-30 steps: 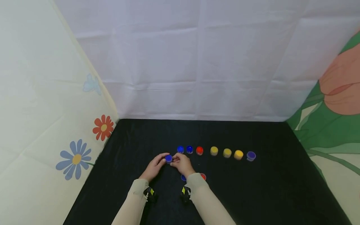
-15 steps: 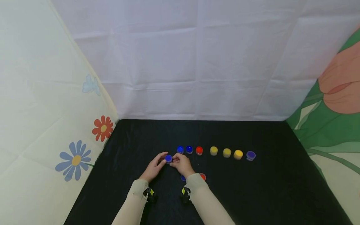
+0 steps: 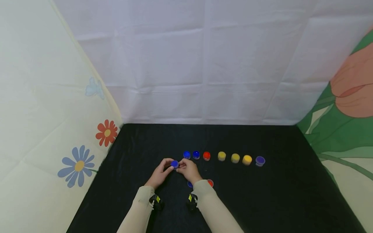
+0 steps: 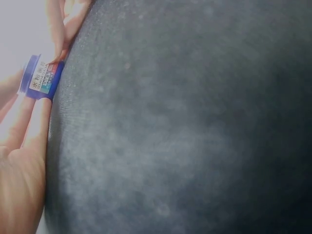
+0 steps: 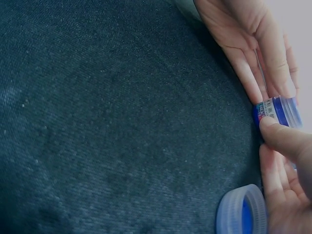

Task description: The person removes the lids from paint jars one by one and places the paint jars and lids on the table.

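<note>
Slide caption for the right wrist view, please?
Left hand and right hand hold a small labelled blue jar, a translucent ribbed cap lying on the dark cloth.

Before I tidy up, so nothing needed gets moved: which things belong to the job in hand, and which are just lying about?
In the job, it seems:
labelled blue pot
left hand and right hand, both holding it

Apparently lying about:
two blue pots
red pot
three yellow pots
bluish-purple pot
blue lid-like piece
red piece beside the right sleeve
</note>
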A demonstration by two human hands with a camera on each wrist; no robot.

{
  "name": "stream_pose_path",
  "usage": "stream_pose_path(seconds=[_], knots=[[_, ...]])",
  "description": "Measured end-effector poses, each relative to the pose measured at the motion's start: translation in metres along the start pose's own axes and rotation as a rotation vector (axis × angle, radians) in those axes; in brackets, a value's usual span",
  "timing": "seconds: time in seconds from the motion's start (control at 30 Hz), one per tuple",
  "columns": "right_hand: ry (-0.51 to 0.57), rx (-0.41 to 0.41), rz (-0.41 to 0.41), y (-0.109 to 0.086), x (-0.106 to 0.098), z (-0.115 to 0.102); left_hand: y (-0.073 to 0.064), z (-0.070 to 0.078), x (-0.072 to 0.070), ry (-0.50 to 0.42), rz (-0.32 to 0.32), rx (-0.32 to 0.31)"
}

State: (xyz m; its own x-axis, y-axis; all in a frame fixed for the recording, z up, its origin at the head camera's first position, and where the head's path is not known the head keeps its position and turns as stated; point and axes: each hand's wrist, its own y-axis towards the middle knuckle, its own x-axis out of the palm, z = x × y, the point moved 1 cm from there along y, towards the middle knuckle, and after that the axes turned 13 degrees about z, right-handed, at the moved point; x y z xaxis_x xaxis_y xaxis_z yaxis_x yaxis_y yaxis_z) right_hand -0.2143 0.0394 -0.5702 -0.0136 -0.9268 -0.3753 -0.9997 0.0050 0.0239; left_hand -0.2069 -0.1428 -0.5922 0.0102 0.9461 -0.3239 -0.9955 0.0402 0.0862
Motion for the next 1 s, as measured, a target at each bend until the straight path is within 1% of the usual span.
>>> stream_pose_path(seconds=[0.1,0.4,0.6,0.73,0.83,1.0], knots=[[0.002,-0.004,0.002,0.0001,-0.0003,-0.0004,0.0004,0.0004,0.0004,0.002,-0.002,0.005],[-0.006,-0.002,0.002,0.0001,0.0005,-0.0008,0.0005,-0.0005,-0.0011,0.019,-0.039,-0.020],[-0.001,-0.009,0.004,-0.0009,0.0001,0.0003,0.0015,0.0002,0.0007,0.018,-0.018,-0.011],[0.005,-0.019,0.004,-0.0007,0.0003,0.0013,0.0011,0.0019,0.0019,0.019,0.002,-0.016],[0.008,-0.018,0.001,-0.0005,0.0000,0.0009,0.0004,0.0036,0.0017,0.021,0.002,-0.013],[-0.001,-0.013,0.001,-0.0002,-0.0003,0.0006,-0.0006,0.0046,0.0005,0.025,-0.014,-0.029]])
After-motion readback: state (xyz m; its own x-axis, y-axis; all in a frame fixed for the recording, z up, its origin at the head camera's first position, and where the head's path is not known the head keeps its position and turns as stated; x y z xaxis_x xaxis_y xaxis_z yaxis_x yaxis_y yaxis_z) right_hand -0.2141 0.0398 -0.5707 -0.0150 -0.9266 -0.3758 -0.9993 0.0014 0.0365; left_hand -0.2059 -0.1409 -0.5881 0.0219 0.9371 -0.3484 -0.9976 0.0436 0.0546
